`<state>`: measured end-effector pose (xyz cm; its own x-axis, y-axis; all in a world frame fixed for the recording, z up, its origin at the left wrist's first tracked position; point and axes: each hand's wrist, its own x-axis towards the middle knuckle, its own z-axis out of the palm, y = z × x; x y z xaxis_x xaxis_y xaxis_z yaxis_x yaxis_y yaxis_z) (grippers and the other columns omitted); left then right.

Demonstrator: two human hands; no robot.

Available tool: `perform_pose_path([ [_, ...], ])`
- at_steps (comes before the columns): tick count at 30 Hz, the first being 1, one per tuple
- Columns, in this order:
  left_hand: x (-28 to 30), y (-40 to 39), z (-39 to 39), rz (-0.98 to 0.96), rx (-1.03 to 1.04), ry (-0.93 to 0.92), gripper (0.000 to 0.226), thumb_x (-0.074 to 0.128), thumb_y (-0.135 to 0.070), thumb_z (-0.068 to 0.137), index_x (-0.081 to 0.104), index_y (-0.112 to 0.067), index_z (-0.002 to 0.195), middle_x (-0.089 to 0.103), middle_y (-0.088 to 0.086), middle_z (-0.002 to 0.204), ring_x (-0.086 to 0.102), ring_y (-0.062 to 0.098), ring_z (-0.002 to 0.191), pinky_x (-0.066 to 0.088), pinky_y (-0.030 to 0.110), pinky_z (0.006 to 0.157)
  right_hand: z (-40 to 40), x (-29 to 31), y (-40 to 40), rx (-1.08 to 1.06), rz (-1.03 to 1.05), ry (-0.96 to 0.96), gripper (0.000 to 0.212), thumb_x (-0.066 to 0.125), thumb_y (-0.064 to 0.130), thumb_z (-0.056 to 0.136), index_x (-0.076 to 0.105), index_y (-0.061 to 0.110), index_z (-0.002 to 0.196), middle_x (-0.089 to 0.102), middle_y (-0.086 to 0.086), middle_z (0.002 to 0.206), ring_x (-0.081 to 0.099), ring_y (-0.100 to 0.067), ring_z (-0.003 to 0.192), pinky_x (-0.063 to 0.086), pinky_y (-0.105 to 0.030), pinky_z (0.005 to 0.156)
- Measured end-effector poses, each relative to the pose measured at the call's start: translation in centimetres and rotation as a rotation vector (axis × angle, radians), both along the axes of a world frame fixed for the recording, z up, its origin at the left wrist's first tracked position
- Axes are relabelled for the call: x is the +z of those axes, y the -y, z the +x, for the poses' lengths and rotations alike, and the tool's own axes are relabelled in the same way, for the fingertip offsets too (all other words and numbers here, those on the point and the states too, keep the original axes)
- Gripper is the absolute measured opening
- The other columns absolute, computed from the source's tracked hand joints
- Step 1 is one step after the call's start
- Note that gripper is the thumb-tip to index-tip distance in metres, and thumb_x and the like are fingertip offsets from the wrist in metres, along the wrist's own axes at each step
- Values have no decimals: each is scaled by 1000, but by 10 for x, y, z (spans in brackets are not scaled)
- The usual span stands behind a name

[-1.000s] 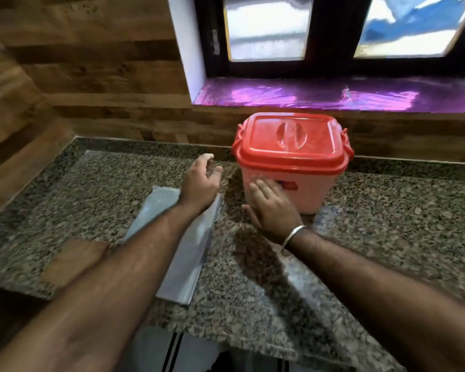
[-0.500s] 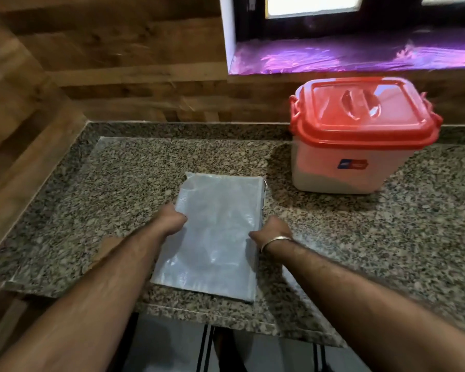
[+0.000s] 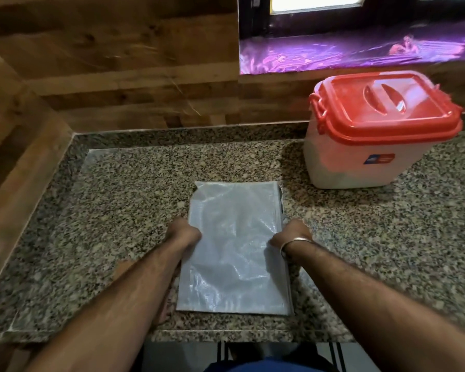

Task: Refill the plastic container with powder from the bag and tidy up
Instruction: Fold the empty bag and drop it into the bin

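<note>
Gripping: both hands curled on the bag's (image 3: 234, 248) side edges, fingers tucked out of sight.
Left hand (image 3: 183, 233): at left edge, clenched on bag, knuckles up.
Right hand (image 3: 290, 234): at right edge, clenched on bag; bangle (image 3: 293, 242) at wrist.
Bag: flat, folded, on granite surface (image 3: 118, 210) near front edge.
Container (image 3: 360, 162): back right, well apart, red lid (image 3: 387, 106) on; contents hard to make out.

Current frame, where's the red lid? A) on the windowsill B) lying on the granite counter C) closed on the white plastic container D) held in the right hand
C: the red lid sits closed on the white plastic container, while both hands are at the flat grey plastic bag.
</note>
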<state>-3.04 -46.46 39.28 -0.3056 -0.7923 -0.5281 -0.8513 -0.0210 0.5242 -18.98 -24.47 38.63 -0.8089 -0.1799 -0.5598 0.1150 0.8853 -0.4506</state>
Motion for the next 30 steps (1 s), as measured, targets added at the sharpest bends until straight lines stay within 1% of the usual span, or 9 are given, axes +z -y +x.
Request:
perform_pose_path([
  [5,1,12,-1,137,-39,-167,35,62,16,83,79,-7,102,76,4,85,72,21,73,55,20,51,-8,-9,4,-37,-37,-7,13,73,9,82,70,5,94,70,-15,91,67,-33,81,55,-34,66],
  [10,-3,40,13,164,-97,-239,36,70,18,73,82,-9,93,83,12,94,80,33,92,66,48,82,-32,-20,-11,-84,-283,104,18,76,-9,66,74,4,79,72,-7,76,67,-26,73,60,-38,67],
  [14,-4,39,23,114,-170,-301,30,83,18,75,80,-8,88,79,-1,80,77,24,83,63,36,78,-49,-28,-28,0,-433,10,39,85,-18,55,62,13,52,65,-4,63,60,-21,63,58,-40,65],
  [17,-2,29,26,57,-211,-384,35,86,14,77,76,-19,76,71,-21,58,70,-1,60,57,15,55,-57,-34,-38,185,-479,-110,31,82,-15,56,64,9,60,67,-9,67,63,-24,68,57,-41,67],
  [19,-6,27,30,19,-175,-422,39,79,16,82,73,-20,68,68,-22,53,69,1,56,52,11,48,-63,-39,-43,326,-449,-201,24,85,-9,61,74,11,70,76,-4,78,70,-25,74,61,-43,71],
  [22,-17,25,41,-28,-168,-500,33,68,25,80,75,-4,68,81,-7,75,77,11,80,66,28,73,-66,-32,-44,621,-317,-438,14,88,10,71,81,19,79,78,3,89,70,-25,81,54,-36,73],
  [25,-30,19,52,-70,-264,-498,35,62,31,74,79,0,71,83,-4,95,79,13,98,64,35,84,-67,-31,-46,997,-205,-745,16,88,20,67,80,33,74,78,10,96,63,-26,83,46,-34,68],
  [28,-35,17,57,-92,-486,-392,37,70,26,76,82,-8,72,80,-13,109,74,11,112,61,34,100,-64,-20,-39,1122,-11,-755,20,75,24,78,81,35,95,75,17,111,58,-22,96,31,-32,70],
  [30,-36,20,54,-55,-519,-329,35,70,22,79,84,-10,75,79,-5,119,74,17,114,62,43,101,-58,-10,-28,1142,51,-684,31,64,31,86,76,36,113,70,16,120,54,-19,106,33,-34,75],
])
